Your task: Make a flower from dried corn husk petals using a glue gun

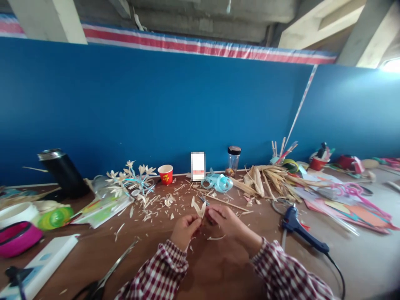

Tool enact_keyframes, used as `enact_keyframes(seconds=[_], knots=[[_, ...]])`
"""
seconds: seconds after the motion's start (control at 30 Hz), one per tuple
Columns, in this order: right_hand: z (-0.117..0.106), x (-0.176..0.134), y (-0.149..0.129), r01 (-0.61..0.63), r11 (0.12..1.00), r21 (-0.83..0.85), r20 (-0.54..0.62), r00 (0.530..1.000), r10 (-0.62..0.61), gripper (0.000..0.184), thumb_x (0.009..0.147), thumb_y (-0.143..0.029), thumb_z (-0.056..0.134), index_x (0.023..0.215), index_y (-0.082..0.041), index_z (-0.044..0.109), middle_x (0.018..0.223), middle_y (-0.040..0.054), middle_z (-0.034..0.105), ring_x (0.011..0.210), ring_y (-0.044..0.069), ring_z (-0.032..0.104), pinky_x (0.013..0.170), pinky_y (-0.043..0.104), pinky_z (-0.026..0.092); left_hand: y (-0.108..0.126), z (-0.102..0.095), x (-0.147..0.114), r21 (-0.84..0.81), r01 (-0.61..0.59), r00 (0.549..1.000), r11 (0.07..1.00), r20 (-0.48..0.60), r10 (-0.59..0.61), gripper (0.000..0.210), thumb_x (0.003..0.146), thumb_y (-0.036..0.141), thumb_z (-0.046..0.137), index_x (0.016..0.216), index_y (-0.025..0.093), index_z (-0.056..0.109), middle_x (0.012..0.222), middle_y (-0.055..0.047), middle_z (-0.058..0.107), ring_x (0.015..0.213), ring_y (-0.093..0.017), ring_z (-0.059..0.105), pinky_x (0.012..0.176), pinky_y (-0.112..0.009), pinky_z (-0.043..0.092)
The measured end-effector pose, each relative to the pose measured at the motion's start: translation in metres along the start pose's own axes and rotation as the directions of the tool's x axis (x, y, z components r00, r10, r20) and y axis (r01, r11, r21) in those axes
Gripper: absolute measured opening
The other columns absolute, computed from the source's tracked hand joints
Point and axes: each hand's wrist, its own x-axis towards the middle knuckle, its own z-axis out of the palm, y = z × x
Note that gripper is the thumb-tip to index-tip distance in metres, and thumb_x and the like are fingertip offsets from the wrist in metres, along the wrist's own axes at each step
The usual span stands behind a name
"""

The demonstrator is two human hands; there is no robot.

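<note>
Near the middle of the table, my left hand (pixel 185 231) pinches a small pale piece of dried corn husk (pixel 200 208) between thumb and fingertips. Its pointed, petal-like tips fan upward in a V shape. Close against its right side, my right hand (pixel 227 223) is closed, fingertips bent inward. A dark bit shows below those fingers, and a small greyish metal thing (pixel 204 200) shows just behind the husk; I cannot tell whether either is in the hand. Finished-looking husk flowers on blue stems (pixel 133 179) stand behind and to the left. Husk scraps (pixel 168 201) lie around.
Scissors (pixel 106 275) lie front left beside a white power strip (pixel 46 258). A blue glue gun (pixel 300 229) with a cord rests at right. Behind are a red paper cup (pixel 165 174), light-blue ribbon (pixel 218 182), a lidded jar (pixel 233 161), corn husks (pixel 262 181) and a tilted black flask (pixel 62 173).
</note>
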Motion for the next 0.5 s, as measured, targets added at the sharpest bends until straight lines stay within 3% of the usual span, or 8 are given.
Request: enact_keyframes(seconds=[0.1, 0.3, 0.5], knots=[[0.012, 0.014, 0.011, -0.043, 0.99, 0.137, 0.113, 0.993, 0.028, 0.034, 0.088, -0.039, 0.045, 0.065, -0.019, 0.06, 0.057, -0.0002, 0.053, 0.053, 0.012, 0.044, 0.05, 0.024, 0.038, 0.002, 0.002, -0.001, -0.08, 0.031, 0.999, 0.996, -0.041, -0.034, 0.04, 0.044, 0.041, 0.082, 0.06, 0.011, 0.063, 0.052, 0.001, 0.059, 0.043, -0.005, 0.047, 0.045, -0.018, 0.039], [0.013, 0.012, 0.016, -0.062, 0.975, 0.214, 0.129, 0.991, 0.035, 0.026, 0.084, -0.035, 0.052, 0.071, -0.016, 0.063, 0.062, -0.0008, 0.055, 0.058, 0.011, 0.045, 0.055, 0.023, 0.038, 0.002, 0.006, -0.002, -0.164, 0.064, 0.996, 0.984, -0.056, -0.074, 0.038, 0.042, 0.038, 0.083, 0.057, 0.011, 0.061, 0.051, 0.002, 0.057, 0.042, -0.004, 0.046, 0.045, -0.018, 0.04], [0.022, 0.009, 0.024, -0.178, 0.926, 0.332, 0.12, 0.982, 0.145, 0.016, 0.077, -0.031, 0.06, 0.074, -0.016, 0.064, 0.067, 0.0002, 0.061, 0.063, 0.014, 0.054, 0.061, 0.026, 0.043, -0.006, 0.005, -0.002, 0.075, -0.061, 0.991, 0.995, -0.116, 0.07, 0.026, 0.06, 0.035, 0.073, 0.061, 0.011, 0.063, 0.053, 0.0, 0.059, 0.042, -0.006, 0.048, 0.043, -0.018, 0.035]])
